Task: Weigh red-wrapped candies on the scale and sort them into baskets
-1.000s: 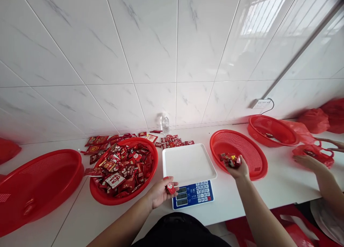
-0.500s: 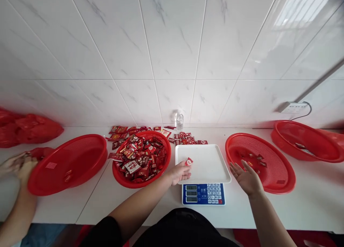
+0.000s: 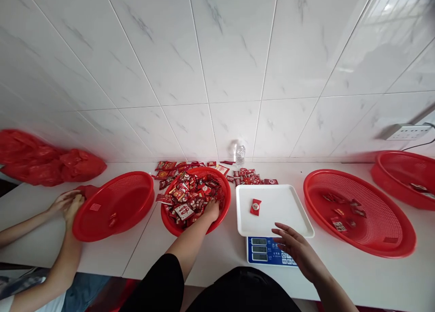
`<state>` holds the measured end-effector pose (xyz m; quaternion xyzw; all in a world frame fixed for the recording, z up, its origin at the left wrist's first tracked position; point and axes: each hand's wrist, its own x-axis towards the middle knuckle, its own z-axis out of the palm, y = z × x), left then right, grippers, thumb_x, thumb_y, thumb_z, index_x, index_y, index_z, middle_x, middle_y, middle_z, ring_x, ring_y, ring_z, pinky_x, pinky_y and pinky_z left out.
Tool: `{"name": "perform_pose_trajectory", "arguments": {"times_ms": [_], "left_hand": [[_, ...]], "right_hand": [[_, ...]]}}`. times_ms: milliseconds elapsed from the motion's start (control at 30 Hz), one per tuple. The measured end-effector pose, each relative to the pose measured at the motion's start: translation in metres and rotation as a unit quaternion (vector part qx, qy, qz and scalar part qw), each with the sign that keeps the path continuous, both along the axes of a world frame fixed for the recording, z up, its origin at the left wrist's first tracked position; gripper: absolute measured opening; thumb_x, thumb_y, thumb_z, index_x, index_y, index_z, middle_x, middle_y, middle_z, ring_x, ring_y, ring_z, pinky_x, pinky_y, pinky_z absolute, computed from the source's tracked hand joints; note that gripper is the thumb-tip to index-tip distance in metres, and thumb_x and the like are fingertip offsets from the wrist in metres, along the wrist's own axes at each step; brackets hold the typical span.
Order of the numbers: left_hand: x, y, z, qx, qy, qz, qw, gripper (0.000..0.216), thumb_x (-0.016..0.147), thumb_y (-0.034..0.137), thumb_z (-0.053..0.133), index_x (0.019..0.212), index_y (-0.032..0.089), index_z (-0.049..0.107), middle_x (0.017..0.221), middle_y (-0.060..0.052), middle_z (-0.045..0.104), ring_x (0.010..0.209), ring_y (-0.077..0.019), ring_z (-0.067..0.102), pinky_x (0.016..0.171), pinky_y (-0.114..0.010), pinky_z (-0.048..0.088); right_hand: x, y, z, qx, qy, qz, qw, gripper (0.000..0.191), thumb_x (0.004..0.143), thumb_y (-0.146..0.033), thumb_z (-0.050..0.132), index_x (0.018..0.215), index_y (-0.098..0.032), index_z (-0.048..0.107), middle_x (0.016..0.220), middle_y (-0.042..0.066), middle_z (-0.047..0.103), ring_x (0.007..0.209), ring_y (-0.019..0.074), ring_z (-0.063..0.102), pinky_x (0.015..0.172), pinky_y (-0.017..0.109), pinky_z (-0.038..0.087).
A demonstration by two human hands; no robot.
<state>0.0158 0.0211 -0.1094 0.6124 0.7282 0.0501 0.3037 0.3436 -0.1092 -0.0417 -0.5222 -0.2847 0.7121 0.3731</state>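
Note:
My left hand (image 3: 212, 210) reaches into the right part of a red basket (image 3: 167, 223) heaped with small red snack packets (image 3: 190, 196). Its fingertips are down among the packets, so their grip is hidden. Beside that basket stands a digital scale (image 3: 267, 251) with a white tray (image 3: 282, 203) on top. One red packet (image 3: 255, 207) with a round white mark lies on the tray's left half. Over the tray's front edge and the keypad hovers my right hand (image 3: 299, 248), open, fingers stretched and apart, holding nothing.
Right of the scale sits a red basket (image 3: 390, 221) with several packets at its bottom; another basket (image 3: 387, 185) stands beyond. Loose packets (image 3: 249, 176) and a clear bottle (image 3: 240, 154) lie near the wall. At left, a co-worker's hands (image 3: 70, 203) are by a red basket (image 3: 136, 212).
My left hand has gone from the tray into the heaped basket, leaving the red packet on the tray. My right hand has moved left from the right basket to the scale's front. The view has shifted.

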Motion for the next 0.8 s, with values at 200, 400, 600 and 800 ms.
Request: {"name": "perform_pose_trajectory", "arguments": {"times_ms": [200,400,600,800], "left_hand": [[-0.014,0.017,-0.008,-0.033,0.041,-0.038,0.998,0.032,0.071,0.023,0.06,0.103,0.017,0.06,0.119,-0.015,0.059,0.116,-0.0311,0.049,0.095,-0.04,0.036],[-0.018,0.04,-0.013,-0.016,0.063,-0.069,0.995,0.076,0.068,0.021,0.063,0.137,0.023,0.031,0.152,-0.012,0.01,0.139,-0.0299,0.009,0.108,-0.043,0.019],[-0.019,0.06,-0.017,-0.041,0.074,-0.113,0.99,0.102,0.049,0.021,0.077,0.139,0.017,0.029,0.149,-0.02,0.013,0.137,-0.038,0.004,0.11,-0.047,0.006],[-0.023,0.066,-0.014,-0.036,0.063,-0.113,0.991,0.088,0.05,0.02,0.074,0.131,0.02,0.04,0.146,-0.016,0.025,0.136,-0.038,0.012,0.108,-0.05,0.012]], "right_hand": [[-0.008,-0.003,0.007,-0.007,-0.039,0.002,0.999,0.052,0.073,-0.053,0.062,0.116,-0.025,0.057,0.117,0.007,0.062,0.102,0.0249,0.06,0.091,0.039,0.045],[-0.013,0.0,0.005,-0.019,-0.048,-0.01,0.999,0.051,0.072,-0.054,0.062,0.115,-0.026,0.058,0.116,0.006,0.063,0.1,0.0233,0.06,0.089,0.036,0.046],[-0.019,0.008,0.01,-0.028,-0.074,-0.022,0.997,0.051,0.071,-0.056,0.062,0.113,-0.026,0.059,0.114,0.006,0.063,0.099,0.0234,0.06,0.088,0.037,0.045],[-0.032,0.016,0.011,-0.019,-0.082,-0.032,0.996,0.053,0.067,-0.057,0.065,0.109,-0.025,0.061,0.108,0.007,0.065,0.093,0.0241,0.061,0.084,0.038,0.046]]}}
